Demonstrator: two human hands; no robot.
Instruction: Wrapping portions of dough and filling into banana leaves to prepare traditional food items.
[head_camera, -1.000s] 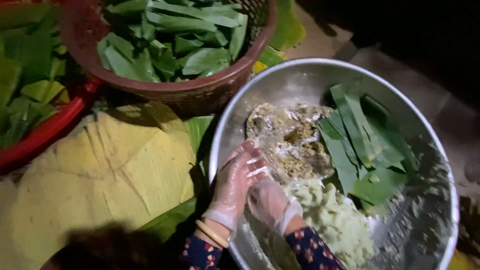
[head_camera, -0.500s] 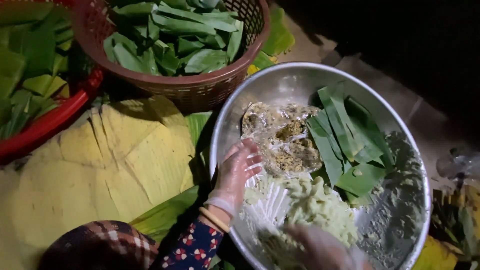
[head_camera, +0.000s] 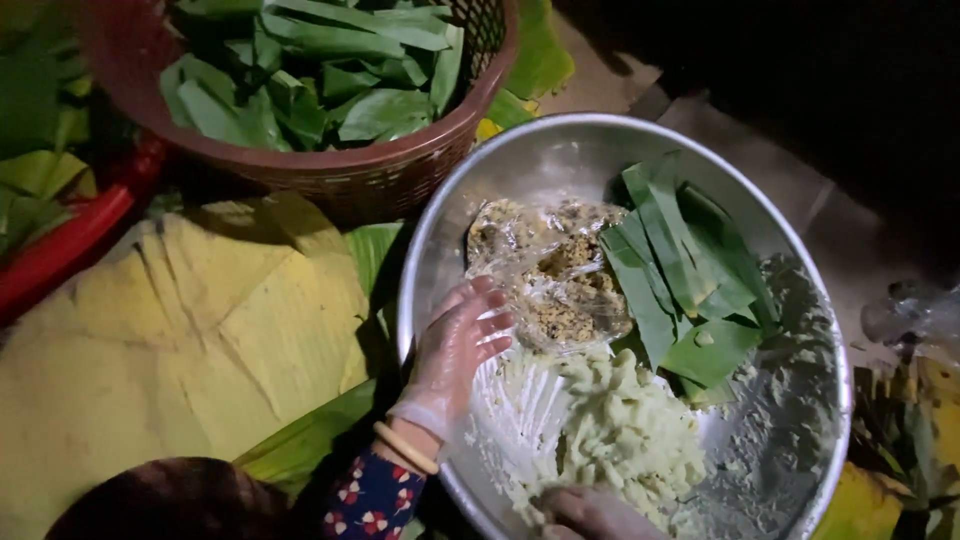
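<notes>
The scene is dim, lit only over the middle, with the far right falling into darkness. At the far left a red plastic rim (head_camera: 70, 245) curves around more green leaves. Beside it, broad yellowed leaves (head_camera: 170, 340) lie flat and overlapping, ribbed and dry-looking, covering the surface below. Behind them stands a reddish-brown woven basket (head_camera: 330, 170) heaped with glossy green leaf pieces (head_camera: 300, 80).

Near the middle, the left hand (head_camera: 455, 350), in a thin clear glove with a pale bangle at the wrist, rests on the near-left rim of a wide round metal bowl (head_camera: 800, 300), its fingers (head_camera: 490, 325) spread open and gripping nothing. Inside the bowl, a crumbly brown filling (head_camera: 555, 280) sits under wrinkled clear film at the far side, folded green leaf strips (head_camera: 690, 280) lie to its right, and pale green lumpy dough (head_camera: 620, 440) fills the near part. The right hand (head_camera: 590, 512) presses into that dough at the frame's near edge; its grip cannot be told. Smeared dough coats the bowl's right wall.
</notes>
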